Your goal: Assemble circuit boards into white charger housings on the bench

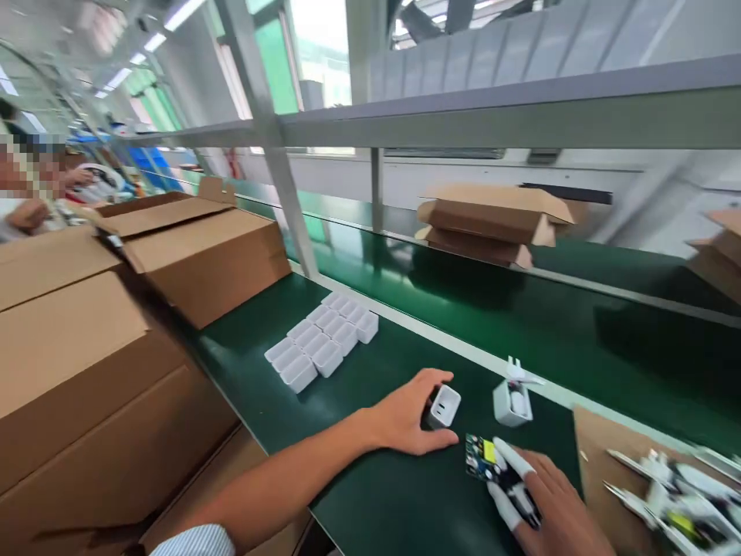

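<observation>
Around a small white open-ended case (444, 406) my left hand (410, 417) is curved, thumb and fingers apart; whether it touches the case I cannot tell. White covers sit on the fingertips of my right hand (541, 494), which pinches a small green circuit board (482, 457) with a yellow part and dark parts. The board is just right of my left thumb. Behind my right hand stands a white case (512, 405) with white pieces in and on top of it. Rows of white open cases (324, 333) are grouped farther left on the green table (399, 502).
Large cardboard boxes (214, 262) stand at the left. White and metal parts (677, 494) lie on brown cardboard at the right. A green conveyor (463, 278) runs behind the table, with cardboard pieces (492, 220) beyond it. Another person's hand (28, 215) shows far left.
</observation>
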A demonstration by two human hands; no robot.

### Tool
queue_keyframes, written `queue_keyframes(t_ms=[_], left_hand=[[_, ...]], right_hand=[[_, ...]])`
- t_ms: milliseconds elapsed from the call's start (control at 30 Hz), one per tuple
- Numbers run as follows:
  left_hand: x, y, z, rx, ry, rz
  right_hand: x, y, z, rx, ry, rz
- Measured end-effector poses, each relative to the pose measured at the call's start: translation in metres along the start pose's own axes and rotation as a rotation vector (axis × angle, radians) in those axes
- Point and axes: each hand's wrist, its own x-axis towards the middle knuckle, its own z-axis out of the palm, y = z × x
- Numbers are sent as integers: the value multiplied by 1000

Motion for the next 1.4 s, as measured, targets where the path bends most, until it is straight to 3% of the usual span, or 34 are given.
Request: queue_keyframes(t_ms=[67, 233, 400, 567, 633, 700, 867, 933, 1000, 1100, 1167, 1400], left_hand=[[1, 2, -3, -22, -50, -78], [-1, 10, -2, -21, -123, -262], [-3, 11, 2, -60, -190, -146], [-1, 6, 11, 74, 31, -192], [-2, 7, 10, 123, 39, -221], [-3, 10, 4, 112, -69, -226], [-1, 22, -13, 2, -506, -196], [0, 23, -11, -8, -563, -215], [0, 21, -5, 27, -468, -171], [0, 16, 6, 126, -198, 41], [0, 14, 9, 185, -100, 144], [2, 13, 8, 263, -64, 243]], right_hand=[[10, -7, -6, -39, -10, 1], [28, -28, -18, -29, 125, 103], [29, -40, -24, 39, 228, 143], [26, -42, -25, 15, 275, 146], [27, -42, -25, 11, 307, 161], [28, -42, -25, 5, 337, 170], [30, -41, -25, 15, 385, 201], [31, -43, -25, 29, 390, 220], [31, -45, -27, 46, 397, 235], [32, -50, -32, 117, 372, 189], [31, -53, -34, 139, 323, 119], [27, -58, -30, 49, 243, 64]])
